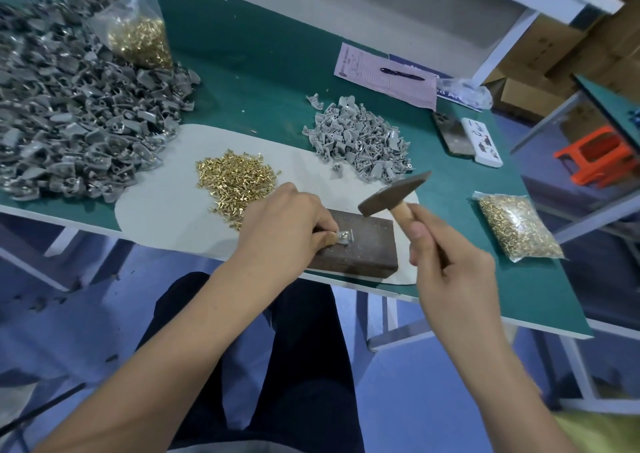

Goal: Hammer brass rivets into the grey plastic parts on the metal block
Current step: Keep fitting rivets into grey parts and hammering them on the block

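Observation:
A dark metal block (pixel 367 248) lies near the table's front edge on a pale mat (pixel 166 206). On its top sits a grey plastic part (pixel 344 237), pinched at its left end by my left hand (pixel 287 224). My right hand (pixel 446 262) grips the wooden handle of a hammer (pixel 393 193), whose head hangs tilted a little above and to the right of the part. Loose brass rivets (pixel 235 177) lie heaped on the mat behind the block. A small pile of grey parts (pixel 360 141) lies further back.
A large heap of grey parts (pixel 76 113) covers the table's left side, with a bag of rivets (pixel 138 33) leaning on it. Another rivet bag (pixel 516 227) lies right of the block. Papers with a pen (pixel 401 74), a phone (pixel 452 135) and a white box (pixel 483 142) lie at the back right.

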